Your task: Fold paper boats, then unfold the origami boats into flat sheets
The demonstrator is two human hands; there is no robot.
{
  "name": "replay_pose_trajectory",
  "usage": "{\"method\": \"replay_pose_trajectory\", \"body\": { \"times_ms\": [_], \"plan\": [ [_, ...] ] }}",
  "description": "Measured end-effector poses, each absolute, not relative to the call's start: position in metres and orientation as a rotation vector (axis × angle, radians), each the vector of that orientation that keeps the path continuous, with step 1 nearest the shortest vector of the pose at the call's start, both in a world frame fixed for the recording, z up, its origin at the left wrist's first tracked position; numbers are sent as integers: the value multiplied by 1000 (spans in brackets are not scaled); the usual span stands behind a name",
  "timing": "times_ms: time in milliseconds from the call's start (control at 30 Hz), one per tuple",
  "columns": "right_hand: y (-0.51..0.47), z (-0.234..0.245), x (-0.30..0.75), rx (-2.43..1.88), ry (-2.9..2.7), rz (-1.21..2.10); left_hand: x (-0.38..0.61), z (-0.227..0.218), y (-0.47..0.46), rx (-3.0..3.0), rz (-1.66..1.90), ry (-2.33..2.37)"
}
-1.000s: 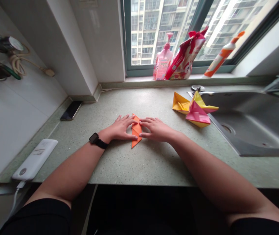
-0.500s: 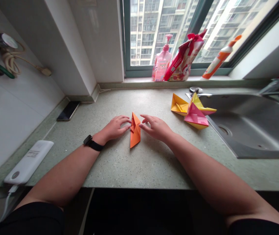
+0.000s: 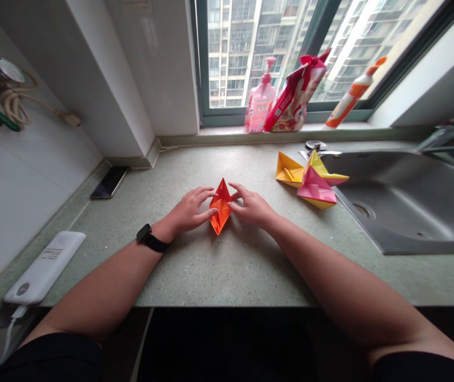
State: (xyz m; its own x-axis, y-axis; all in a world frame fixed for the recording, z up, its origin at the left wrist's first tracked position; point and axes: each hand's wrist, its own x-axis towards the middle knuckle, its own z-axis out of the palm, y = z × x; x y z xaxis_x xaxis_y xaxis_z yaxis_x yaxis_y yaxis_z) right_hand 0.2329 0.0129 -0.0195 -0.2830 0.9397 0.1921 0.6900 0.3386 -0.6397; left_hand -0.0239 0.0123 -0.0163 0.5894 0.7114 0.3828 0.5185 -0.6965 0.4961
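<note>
An orange paper boat [image 3: 221, 208], folded like origami, stands upright on the counter with its pointed ends toward and away from me; its folds are spread apart. On its left side, my left hand [image 3: 189, 209] has the thumb and fingertips at the paper's edge, with a dark watch on that wrist. From the right, my right hand [image 3: 254, 207] meets the opposite side with its thumb and curled fingers. The boat sits between both hands' fingertips. Farther right, a pink and yellow paper boat [image 3: 316, 190] rests against an orange-yellow one [image 3: 289, 171] and a yellow one [image 3: 324, 171].
Right of the paper boats is a steel sink [image 3: 418, 212]. A phone [image 3: 110, 183] and a white power bank [image 3: 46, 267] with a cable lie on the left. On the windowsill stand a pink pump bottle [image 3: 259, 109], a red bag [image 3: 296, 101] and an orange-white bottle [image 3: 352, 100].
The orange boat has turned from lying on its side to upright, with its folds opening upward. Both hands have closed in slightly against it. The view has shifted a little.
</note>
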Motion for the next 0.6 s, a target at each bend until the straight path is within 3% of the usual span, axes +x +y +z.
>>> {"method": "replay_pose_trajectory", "body": {
  "times_ms": [267,600],
  "plan": [
    [27,-36,244,-1523,-2141,423,-29,-23,18,2485,717,1198],
    [30,-37,247,-1425,-2116,445,-27,-19,17,2492,842,1000]
  ]
}}
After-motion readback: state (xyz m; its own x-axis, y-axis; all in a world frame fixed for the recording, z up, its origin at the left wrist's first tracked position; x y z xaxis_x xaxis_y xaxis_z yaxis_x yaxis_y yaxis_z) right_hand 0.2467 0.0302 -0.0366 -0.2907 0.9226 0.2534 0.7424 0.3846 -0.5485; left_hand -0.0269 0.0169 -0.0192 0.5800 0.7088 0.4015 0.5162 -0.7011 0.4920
